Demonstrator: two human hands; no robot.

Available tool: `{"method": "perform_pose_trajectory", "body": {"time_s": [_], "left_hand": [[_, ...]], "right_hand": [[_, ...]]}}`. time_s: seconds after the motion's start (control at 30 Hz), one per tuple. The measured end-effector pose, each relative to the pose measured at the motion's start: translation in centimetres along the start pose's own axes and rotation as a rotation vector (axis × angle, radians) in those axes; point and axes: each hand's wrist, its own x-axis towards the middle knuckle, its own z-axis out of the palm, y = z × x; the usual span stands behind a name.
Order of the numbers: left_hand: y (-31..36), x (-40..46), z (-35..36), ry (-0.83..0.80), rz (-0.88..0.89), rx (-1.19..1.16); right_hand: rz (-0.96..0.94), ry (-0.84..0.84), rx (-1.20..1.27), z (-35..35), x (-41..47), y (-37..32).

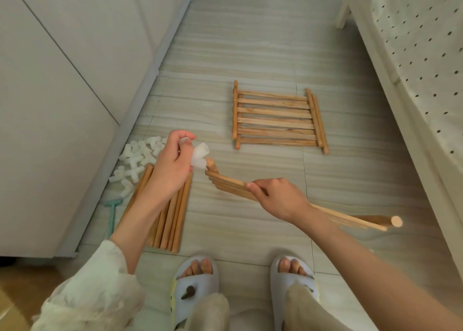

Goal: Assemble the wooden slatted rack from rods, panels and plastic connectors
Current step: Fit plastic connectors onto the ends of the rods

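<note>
connector (200,155) pinched in left hand (172,163), meeting rod tip of slatted panel (233,184) | right hand (278,198) grips panel mid-air, steadying it (for push-fit, I'd guess) | spare rods (172,220), connectors (135,158) on floor (263,55) within reach

No readable text, no labels, no brands, no numbers, no signs anywhere in view

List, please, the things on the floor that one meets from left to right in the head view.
Green tool → pile of white plastic connectors → bundle of wooden rods → slatted wooden panel.
</note>
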Motion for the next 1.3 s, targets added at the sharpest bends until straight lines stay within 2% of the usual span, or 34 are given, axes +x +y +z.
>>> {"method": "perform_pose_trajectory", "body": {"time_s": [0.13, 0.27, 0.5, 0.7, 0.87, 1.07, 1.3], "left_hand": [[0.5, 0.2, 0.1, -0.048, 0.039, 0.089], [1.2, 0.5, 0.7, -0.182, 0.077, 0.178], [2.0, 0.4, 1.2, -0.298, 0.179, 0.236], [0.9, 0.5, 1.4, -0.342, 0.235, 0.25], [0.4, 1.1, 2.4, -0.281, 0.161, 0.21], [0.6, 0.9, 3.0, -0.261, 0.155, 0.18], [0.5, 1.2, 3.2, -0.346, 0.119, 0.166]], "right_hand": [[0.002, -0.013, 0.0, 0.1, -0.2, 0.0], [-0.015, -0.026, -0.008, 0.1, -0.5, 0.1], [-0.045, -0.029, -0.01, -0.2, -0.5, 0.6], [-0.113, -0.03, -0.071, -0.6, -0.7, 1.2], [-0.126, -0.005, -0.1, -0.8, -0.3, 1.2], [-0.157, 0.054, -0.168, -0.8, -0.2, 1.4], [-0.16, 0.047, -0.13, -0.8, -0.1, 1.8]]}}
